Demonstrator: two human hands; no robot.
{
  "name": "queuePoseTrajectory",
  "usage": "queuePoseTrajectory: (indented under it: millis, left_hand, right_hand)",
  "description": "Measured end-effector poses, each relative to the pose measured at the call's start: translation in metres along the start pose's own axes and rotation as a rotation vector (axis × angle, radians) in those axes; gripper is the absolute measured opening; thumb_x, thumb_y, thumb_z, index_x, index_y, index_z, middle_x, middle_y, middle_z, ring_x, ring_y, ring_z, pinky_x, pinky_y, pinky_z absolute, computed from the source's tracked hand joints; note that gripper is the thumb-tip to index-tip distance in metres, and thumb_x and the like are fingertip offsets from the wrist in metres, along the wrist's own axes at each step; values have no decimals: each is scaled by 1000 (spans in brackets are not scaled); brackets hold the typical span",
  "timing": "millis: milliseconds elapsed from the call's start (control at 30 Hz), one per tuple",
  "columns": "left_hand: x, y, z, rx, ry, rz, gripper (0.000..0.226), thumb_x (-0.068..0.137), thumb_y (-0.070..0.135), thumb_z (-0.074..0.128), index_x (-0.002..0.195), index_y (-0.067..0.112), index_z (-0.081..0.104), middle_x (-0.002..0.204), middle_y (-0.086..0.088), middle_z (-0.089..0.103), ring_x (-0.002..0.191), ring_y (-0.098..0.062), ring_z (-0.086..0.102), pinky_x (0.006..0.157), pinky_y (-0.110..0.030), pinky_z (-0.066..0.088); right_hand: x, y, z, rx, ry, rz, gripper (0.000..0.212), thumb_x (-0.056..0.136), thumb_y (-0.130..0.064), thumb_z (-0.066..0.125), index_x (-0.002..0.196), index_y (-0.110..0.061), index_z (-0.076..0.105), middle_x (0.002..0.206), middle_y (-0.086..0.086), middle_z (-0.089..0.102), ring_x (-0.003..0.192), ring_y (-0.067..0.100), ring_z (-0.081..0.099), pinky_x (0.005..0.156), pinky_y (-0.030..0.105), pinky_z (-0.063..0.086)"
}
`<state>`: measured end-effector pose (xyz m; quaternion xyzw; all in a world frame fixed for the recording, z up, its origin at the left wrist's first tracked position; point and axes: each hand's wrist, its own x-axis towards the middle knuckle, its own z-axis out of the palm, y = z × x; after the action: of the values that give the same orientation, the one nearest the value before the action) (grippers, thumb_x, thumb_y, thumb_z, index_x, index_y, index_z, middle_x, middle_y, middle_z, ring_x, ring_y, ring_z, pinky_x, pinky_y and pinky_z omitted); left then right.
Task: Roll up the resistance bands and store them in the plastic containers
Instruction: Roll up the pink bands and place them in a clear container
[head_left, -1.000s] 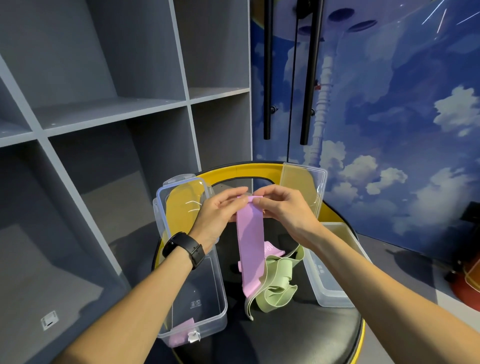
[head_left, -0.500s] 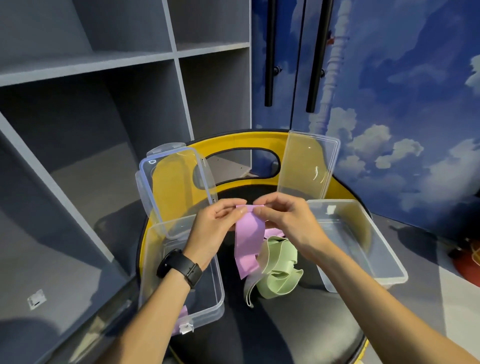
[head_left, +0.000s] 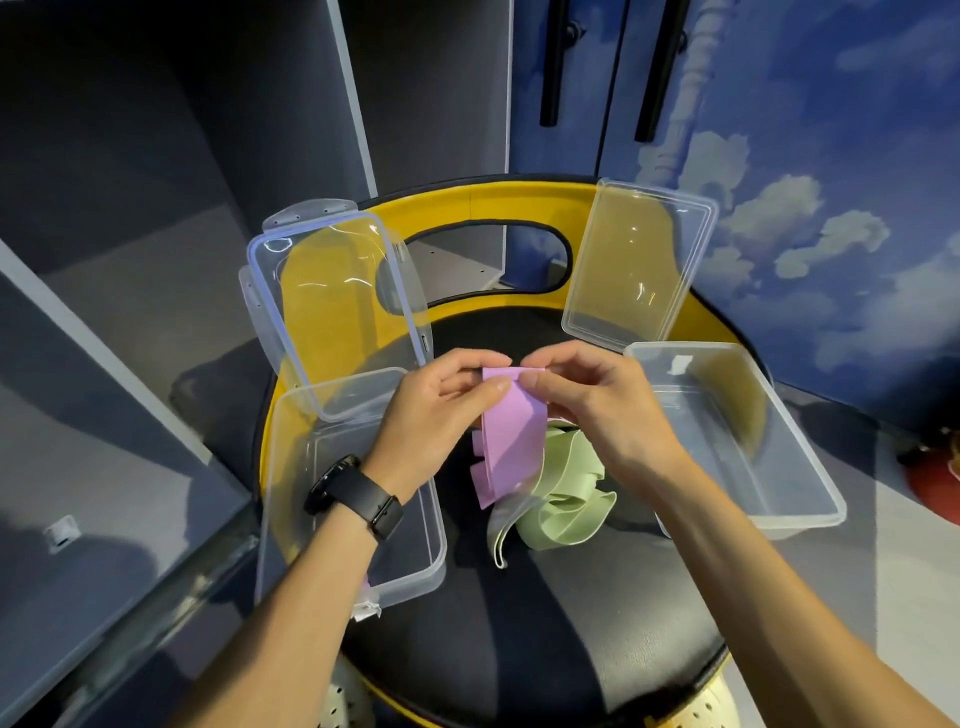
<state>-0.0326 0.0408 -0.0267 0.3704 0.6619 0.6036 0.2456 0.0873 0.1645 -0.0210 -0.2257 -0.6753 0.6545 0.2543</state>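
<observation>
Centrally, a black stool (head_left: 519, 649) with a yellow rim fills the view, its near edge cut off. On its left side sits a clear box (head_left: 415, 566), partly hidden by the left forearm; on its right side another box (head_left: 753, 441), both with lids propped open. Above the stool's middle, the left hand (head_left: 431, 415) and right hand (head_left: 597, 405) pinch the pink band (head_left: 511, 441) by its folded top edge. A green band (head_left: 566, 499) lies crumpled on the seat, partly behind the pink one.

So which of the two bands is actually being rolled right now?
The purple band: both hands pinch its top edge, left hand and right hand. The green band lies loose on the stool.
</observation>
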Motion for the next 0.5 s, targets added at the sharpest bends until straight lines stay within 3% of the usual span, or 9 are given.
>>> queuePoseTrajectory:
  millis: [200,400,500]
  left_hand:
    - [-6,0,2,29,1,12,20,89,1,60,90,20,67,88,5,70,82,-4,65,70,-16,50]
    - [-6,1,8,43,86,93,22,91,0,59,91,21,66,90,8,68,86,1,65,74,-13,50]
    - [-6,0,8,62,88,114,24,89,2,62,92,25,68,95,9,71,91,-1,66,76,-14,52]
  right_hand:
    - [-6,0,0,-26,-77,-8,9,85,-3,71,87,-11,74,75,3,72,72,12,66,70,25,55]
    - [-7,2,-3,115,-87,121,13,88,-12,70,101,-13,71,92,10,74,83,15,69,77,34,58]
    - [-7,2,-5,83,-94,122,12,90,-14,67,98,-10,74,94,12,74,84,18,69,81,40,57]
